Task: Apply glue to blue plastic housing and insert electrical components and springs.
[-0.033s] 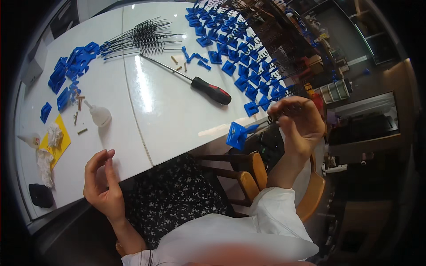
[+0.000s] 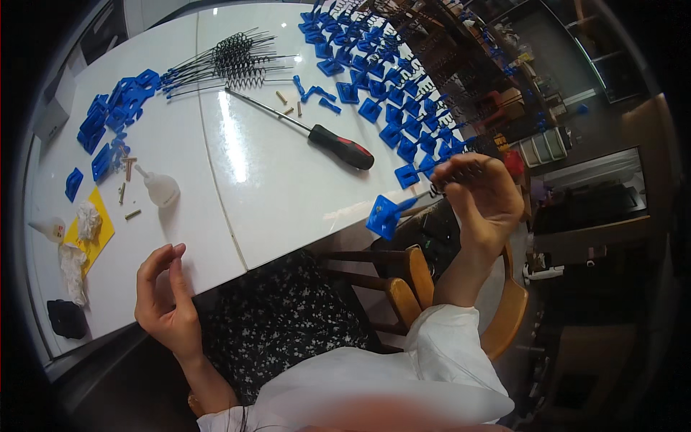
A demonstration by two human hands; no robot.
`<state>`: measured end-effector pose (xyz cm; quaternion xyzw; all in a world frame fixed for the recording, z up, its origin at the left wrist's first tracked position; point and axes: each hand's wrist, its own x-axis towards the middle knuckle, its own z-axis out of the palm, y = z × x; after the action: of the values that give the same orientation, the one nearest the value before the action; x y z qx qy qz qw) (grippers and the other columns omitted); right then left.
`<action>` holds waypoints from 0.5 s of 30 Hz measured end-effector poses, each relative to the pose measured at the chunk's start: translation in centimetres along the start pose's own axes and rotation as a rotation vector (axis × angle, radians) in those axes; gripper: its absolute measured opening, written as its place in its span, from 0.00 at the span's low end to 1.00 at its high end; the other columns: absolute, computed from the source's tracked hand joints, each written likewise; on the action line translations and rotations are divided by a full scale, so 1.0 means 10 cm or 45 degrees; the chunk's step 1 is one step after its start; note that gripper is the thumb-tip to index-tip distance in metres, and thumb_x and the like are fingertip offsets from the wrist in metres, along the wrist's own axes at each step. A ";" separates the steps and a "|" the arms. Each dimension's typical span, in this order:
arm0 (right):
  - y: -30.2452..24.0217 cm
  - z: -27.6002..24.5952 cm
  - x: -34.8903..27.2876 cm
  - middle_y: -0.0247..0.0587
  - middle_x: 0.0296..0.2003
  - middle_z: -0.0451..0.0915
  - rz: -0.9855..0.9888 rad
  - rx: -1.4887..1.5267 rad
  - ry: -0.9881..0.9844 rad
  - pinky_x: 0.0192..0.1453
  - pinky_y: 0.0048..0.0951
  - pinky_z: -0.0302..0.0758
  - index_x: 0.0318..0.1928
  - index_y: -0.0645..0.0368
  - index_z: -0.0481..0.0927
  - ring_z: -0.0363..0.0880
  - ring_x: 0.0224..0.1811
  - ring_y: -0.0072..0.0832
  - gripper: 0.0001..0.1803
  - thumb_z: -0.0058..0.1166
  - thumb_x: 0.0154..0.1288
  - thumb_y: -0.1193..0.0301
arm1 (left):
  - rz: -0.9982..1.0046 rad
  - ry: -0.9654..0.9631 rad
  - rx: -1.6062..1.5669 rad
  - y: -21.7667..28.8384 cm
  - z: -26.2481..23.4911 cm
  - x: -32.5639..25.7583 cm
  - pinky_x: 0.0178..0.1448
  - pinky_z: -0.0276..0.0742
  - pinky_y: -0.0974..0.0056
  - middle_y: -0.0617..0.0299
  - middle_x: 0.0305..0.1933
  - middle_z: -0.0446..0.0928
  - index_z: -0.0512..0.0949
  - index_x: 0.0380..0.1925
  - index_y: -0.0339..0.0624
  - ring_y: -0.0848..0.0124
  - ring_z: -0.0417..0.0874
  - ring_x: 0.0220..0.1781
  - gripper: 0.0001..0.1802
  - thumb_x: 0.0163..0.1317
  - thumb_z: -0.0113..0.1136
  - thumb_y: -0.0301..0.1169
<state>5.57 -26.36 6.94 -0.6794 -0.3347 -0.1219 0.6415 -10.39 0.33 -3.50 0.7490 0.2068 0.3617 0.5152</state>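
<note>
Holds a blue square-based piece (image 2: 384,217) by its black wire (image 2: 434,190) in the curled fingers of the right hand (image 2: 484,201), at the near edge of the surface (image 2: 288,209). Curls the left hand (image 2: 169,301) at the same edge, with thumb narrowly parted from fingers. Has a screwdriver (image 2: 342,147) mid-surface, similar pieces (image 2: 391,135) along the right edge.

White tabletop (image 2: 270,205), rows of blue square-based pieces (image 2: 370,109) along its right edge, heaped black coiled wires (image 2: 241,61), loose blue plastic parts (image 2: 92,135), black-and-red screwdriver (image 2: 342,147), brass-coloured screws (image 2: 132,214), translucent squeeze bottle (image 2: 163,191), yellow sheet (image 2: 102,241), black case (image 2: 67,318)
</note>
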 end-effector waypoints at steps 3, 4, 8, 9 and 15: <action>0.18 -0.10 -0.01 0.43 0.37 0.83 0.027 -0.206 0.014 0.47 0.28 0.79 0.42 0.64 0.78 0.83 0.40 0.27 0.13 0.60 0.55 0.84 | -0.004 -0.011 0.010 0.02 0.00 -0.01 0.54 0.74 0.68 0.54 0.41 0.80 0.75 0.43 0.31 0.70 0.81 0.45 0.10 0.62 0.51 0.15; 0.22 -0.11 -0.01 0.42 0.36 0.83 0.042 -0.349 0.017 0.46 0.27 0.79 0.42 0.64 0.79 0.83 0.39 0.26 0.13 0.60 0.55 0.83 | -0.012 -0.015 0.008 0.02 0.01 -0.02 0.54 0.74 0.68 0.54 0.41 0.80 0.75 0.44 0.30 0.69 0.81 0.45 0.11 0.62 0.51 0.16; 0.33 -0.11 0.00 0.41 0.35 0.83 0.097 -0.538 0.085 0.46 0.25 0.80 0.41 0.64 0.79 0.84 0.38 0.24 0.12 0.61 0.55 0.81 | 0.001 -0.028 0.026 -0.01 0.00 -0.02 0.54 0.74 0.67 0.53 0.41 0.80 0.75 0.44 0.30 0.69 0.81 0.46 0.11 0.62 0.50 0.16; 0.36 -0.10 0.01 0.41 0.35 0.84 0.128 -0.556 0.115 0.46 0.24 0.80 0.41 0.64 0.79 0.84 0.38 0.24 0.11 0.60 0.55 0.81 | -0.013 -0.023 0.030 -0.01 -0.01 -0.02 0.54 0.74 0.67 0.53 0.42 0.80 0.75 0.44 0.30 0.69 0.81 0.46 0.11 0.62 0.50 0.16; 0.45 -0.15 0.10 0.42 0.36 0.84 0.072 -0.645 0.136 0.46 0.26 0.80 0.42 0.64 0.79 0.84 0.39 0.26 0.11 0.59 0.57 0.81 | -0.025 -0.038 0.088 -0.01 -0.01 -0.02 0.55 0.74 0.66 0.53 0.43 0.79 0.74 0.45 0.30 0.69 0.81 0.46 0.11 0.63 0.50 0.15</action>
<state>9.50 -27.28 4.17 -0.8200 -0.2402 -0.2196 0.4708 -10.57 0.24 -3.62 0.7696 0.2189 0.3381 0.4955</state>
